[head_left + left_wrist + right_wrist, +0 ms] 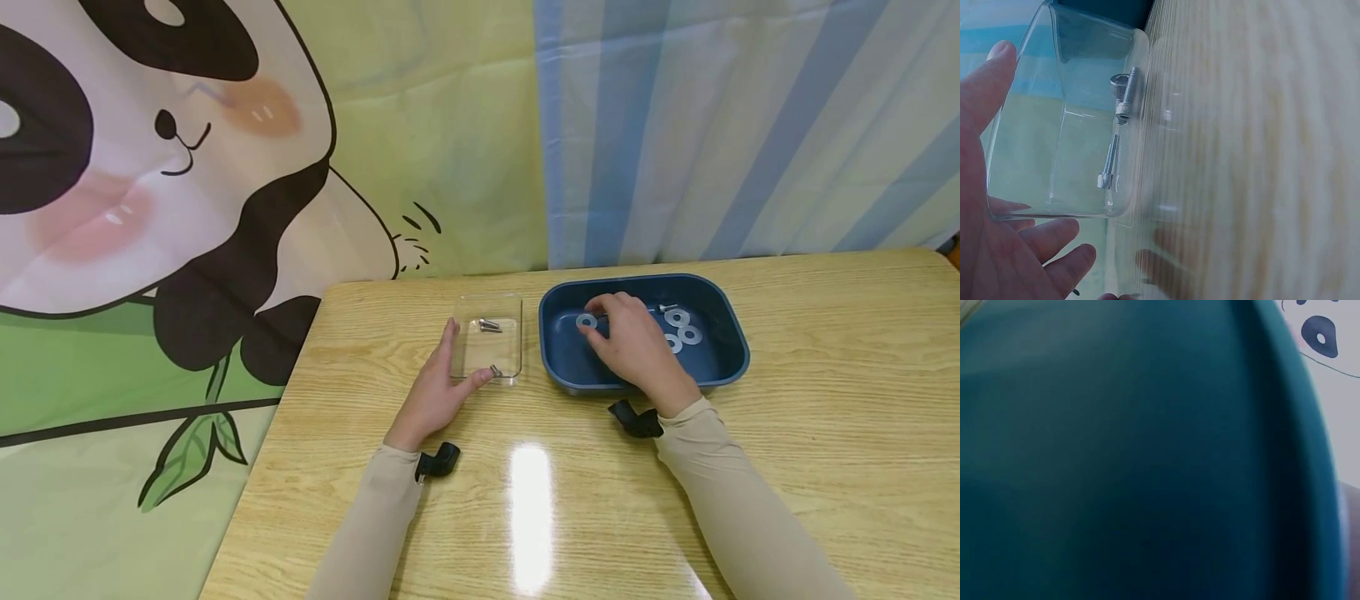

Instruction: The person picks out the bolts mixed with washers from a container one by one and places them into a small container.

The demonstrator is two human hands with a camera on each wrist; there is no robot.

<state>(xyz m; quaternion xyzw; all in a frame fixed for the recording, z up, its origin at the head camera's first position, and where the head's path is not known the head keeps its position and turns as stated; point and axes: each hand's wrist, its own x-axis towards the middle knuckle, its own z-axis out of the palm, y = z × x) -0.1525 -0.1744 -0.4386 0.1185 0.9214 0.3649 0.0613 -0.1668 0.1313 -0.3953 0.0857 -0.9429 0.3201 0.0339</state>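
My left hand (438, 392) grips a clear plastic box (467, 358) at its near left corner, thumb at the near wall and fingers along the left side. Inside lie several metal socket-head screws (491, 327), also seen through the wall in the left wrist view (1107, 169). Over the blue bin (551, 350) my right hand (636, 342) reaches in, thumb and forefinger curved and apart about a flat washer (587, 322). Its other fingers are hidden. Right of that hand, more pale washers (689, 335) and a screw (666, 308) lie on the bin floor.
Box and bin stand side by side on a wood-grain table (360, 358), near its back edge. Behind hangs a printed cloth (450, 125) with a panda and stripes. The bin's blue wall (1147, 425) fills most of the right wrist view.
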